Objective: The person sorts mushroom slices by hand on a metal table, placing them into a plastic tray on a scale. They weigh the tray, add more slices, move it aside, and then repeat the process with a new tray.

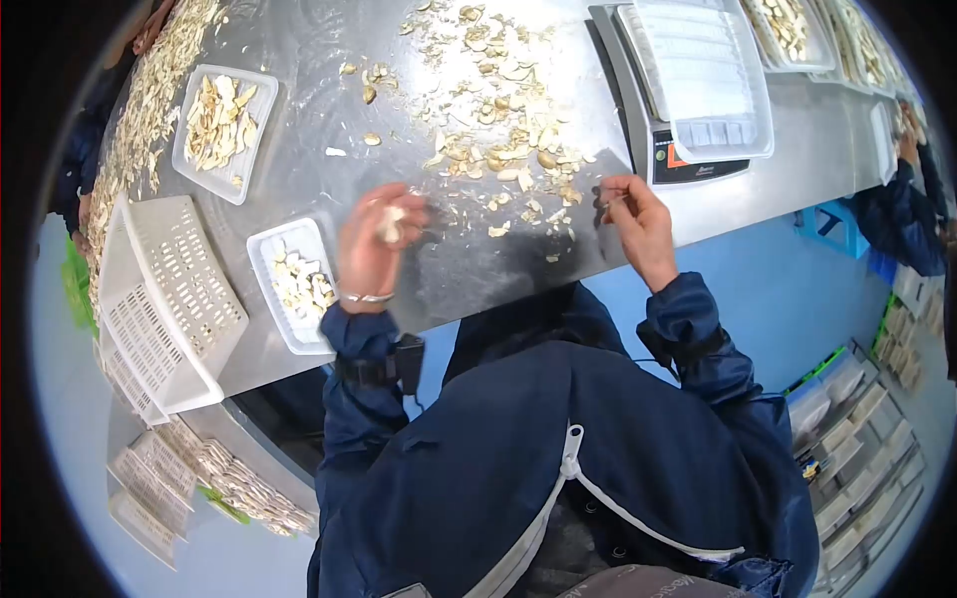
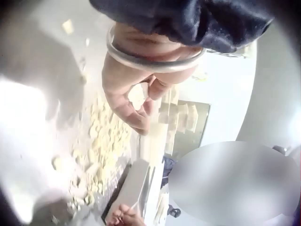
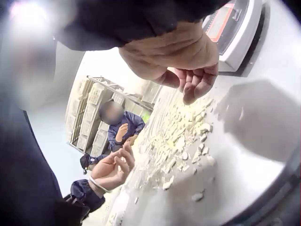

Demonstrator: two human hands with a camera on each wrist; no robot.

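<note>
In the head view my left hand point(image 1: 374, 239), a band at its wrist, is over the steel table's near side. Its curled fingers hold a pale piece point(image 2: 138, 95) that looks like a mushroom slice, tucked against the palm in the left wrist view. My right hand point(image 1: 641, 224) hovers over the near table edge, below the scale, its fingers loosely bent. In the right wrist view nothing shows between its thumb and fingers point(image 3: 200, 84). Between and beyond the hands spreads a loose heap of cream and brown slices point(image 1: 508, 100).
A white tray point(image 1: 324, 344) of pale slices sits left of my left hand; another tray point(image 1: 264, 95) lies farther back. A perforated basket point(image 1: 214, 299) stands at the left edge. At right, a scale point(image 1: 703, 171) bears an upper clear tray point(image 1: 763, 130). Another person point(image 3: 127, 125) sits across the table.
</note>
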